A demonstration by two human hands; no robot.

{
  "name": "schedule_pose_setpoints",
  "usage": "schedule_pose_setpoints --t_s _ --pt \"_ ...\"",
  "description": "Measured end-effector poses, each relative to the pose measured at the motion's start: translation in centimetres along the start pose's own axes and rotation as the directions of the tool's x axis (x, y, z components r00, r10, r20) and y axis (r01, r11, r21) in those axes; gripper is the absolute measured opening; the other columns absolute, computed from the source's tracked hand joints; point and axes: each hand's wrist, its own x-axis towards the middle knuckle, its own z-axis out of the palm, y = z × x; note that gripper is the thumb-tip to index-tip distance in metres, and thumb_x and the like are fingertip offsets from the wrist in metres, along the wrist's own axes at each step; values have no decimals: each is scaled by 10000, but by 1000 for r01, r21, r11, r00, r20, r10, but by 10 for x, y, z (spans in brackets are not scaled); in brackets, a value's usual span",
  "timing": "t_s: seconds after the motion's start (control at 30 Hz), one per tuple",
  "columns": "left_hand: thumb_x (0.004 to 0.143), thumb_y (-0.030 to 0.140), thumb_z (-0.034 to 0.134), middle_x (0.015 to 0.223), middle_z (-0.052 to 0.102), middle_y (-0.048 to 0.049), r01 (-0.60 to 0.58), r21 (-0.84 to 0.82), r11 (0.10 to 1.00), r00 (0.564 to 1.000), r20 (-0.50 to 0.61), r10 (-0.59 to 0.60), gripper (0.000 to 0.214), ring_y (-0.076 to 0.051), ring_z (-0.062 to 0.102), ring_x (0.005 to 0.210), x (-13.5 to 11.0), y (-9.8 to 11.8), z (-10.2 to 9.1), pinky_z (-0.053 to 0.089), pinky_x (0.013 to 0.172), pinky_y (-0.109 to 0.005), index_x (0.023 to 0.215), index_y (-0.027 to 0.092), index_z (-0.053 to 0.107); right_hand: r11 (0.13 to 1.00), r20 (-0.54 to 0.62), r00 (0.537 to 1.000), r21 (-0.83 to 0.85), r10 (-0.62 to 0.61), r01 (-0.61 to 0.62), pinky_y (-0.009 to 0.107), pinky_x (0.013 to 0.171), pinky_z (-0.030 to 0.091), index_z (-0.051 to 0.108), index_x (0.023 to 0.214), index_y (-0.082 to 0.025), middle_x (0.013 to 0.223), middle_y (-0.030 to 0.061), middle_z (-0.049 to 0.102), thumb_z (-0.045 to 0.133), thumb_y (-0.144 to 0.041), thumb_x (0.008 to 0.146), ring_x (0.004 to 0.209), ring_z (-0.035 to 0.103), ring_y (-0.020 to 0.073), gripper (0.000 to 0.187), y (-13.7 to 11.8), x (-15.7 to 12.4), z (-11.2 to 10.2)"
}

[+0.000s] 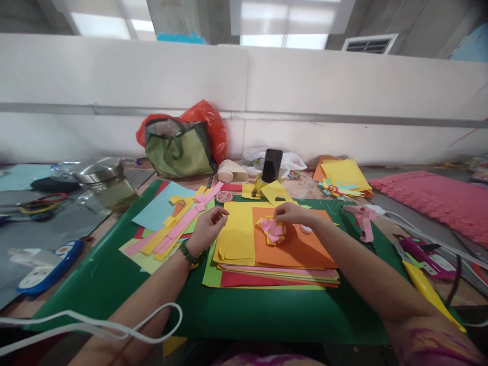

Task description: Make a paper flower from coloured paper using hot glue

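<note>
A pink and yellow paper rosette (272, 231) lies on an orange sheet (301, 254) at the top of a paper stack. My right hand (288, 212) has its fingertips pinched at the rosette's upper right edge. My left hand (208, 230), with a green bead bracelet at the wrist, hovers at the left edge of the yellow sheet (234, 239). Its fingers curve with a gap from the thumb, and nothing shows between them. Long pink and yellow paper strips (179, 221) lie to its left. A small white disc (305, 229) sits right of the rosette.
A pink glue gun (364, 221) stands on the right of the green mat (267, 315). A phone (271, 165) leans upright at the back beside a green bag (179, 147). A glass jug (109, 188) stands left. A white cable (152, 330) crosses over my left forearm.
</note>
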Motion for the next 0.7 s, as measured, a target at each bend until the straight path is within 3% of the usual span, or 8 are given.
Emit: schedule_pose_setpoints --t_s 0.1,0.27,0.4,0.5,0.6,0.7 --pt "695 355 641 611 523 29 38 -55 998 999 24 -37 216 -125 489 581 -3 3 6 383 532 -243 817 181 601 983 -87 996 185 3 13 208 502 330 577 649 -156 605 -17 549 571 -319 639 579 475 93 164 -8 -11 10" --pt "658 393 697 784 601 -20 217 -197 956 970 153 -189 458 -161 576 740 -12 14 18 452 638 -268 1032 154 585 899 -214 976 434 35 63 208 505 340 533 677 -175 621 -25 516 577 -375 614 547 450 76 214 -19 -21 31" --pt "661 378 724 838 644 -41 232 -204 951 959 210 -189 434 -181 595 809 -16 23 22 459 711 -284 1021 151 639 830 -268 963 545 40 117 231 521 373 522 693 -189 607 -37 507 589 -400 604 512 440 74 239 -28 -25 51" --pt "697 389 708 720 644 -21 234 -187 954 946 269 -179 267 -159 569 706 -18 24 22 426 650 -265 799 144 684 817 -272 962 549 -26 177 260 559 407 535 674 -192 595 -35 518 607 -376 610 536 474 97 208 -37 -30 63" --pt "671 383 733 626 632 -16 296 -271 916 923 327 -201 254 -134 528 616 -19 20 23 389 590 -245 676 133 686 870 -322 939 422 -118 254 299 658 439 571 691 -191 697 3 594 638 -368 651 675 544 147 193 -43 -34 65" --pt "638 365 765 642 656 -25 352 -400 846 920 313 -235 251 -118 539 599 -19 16 23 392 580 -226 679 125 704 883 -316 935 379 -158 277 333 799 448 617 959 -202 983 54 644 603 -480 747 912 576 189 350 -42 -36 60"
